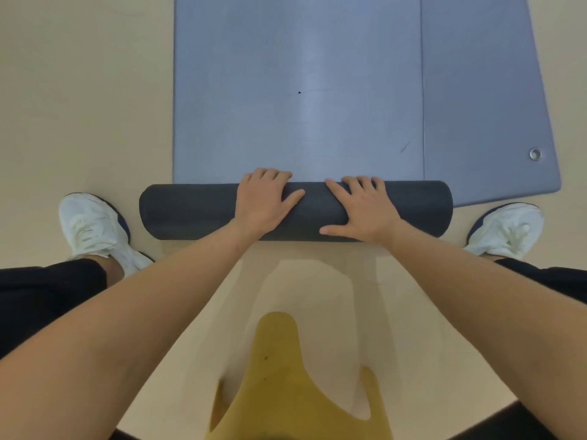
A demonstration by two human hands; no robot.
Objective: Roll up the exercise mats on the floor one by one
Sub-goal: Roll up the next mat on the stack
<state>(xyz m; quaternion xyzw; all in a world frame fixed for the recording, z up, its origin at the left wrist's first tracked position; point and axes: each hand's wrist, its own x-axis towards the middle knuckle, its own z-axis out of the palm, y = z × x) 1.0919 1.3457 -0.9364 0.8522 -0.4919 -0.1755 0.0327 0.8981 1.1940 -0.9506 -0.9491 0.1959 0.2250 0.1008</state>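
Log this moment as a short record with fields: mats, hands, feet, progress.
mats: two blue-grey mats on the floor; the near mat is partly rolled, a second mat lies flat beside it at its right edge
roll: dark roll lies crosswise at the near end
left hand: flat on the roll, palm down
right hand: flat on the roll, palm down, fingers spread
feet: white shoes, left shoe, right shoe, one off each roll end
progress: most of the near mat still unrolled

Probably a gym: mats [298,90] on floor [85,90].
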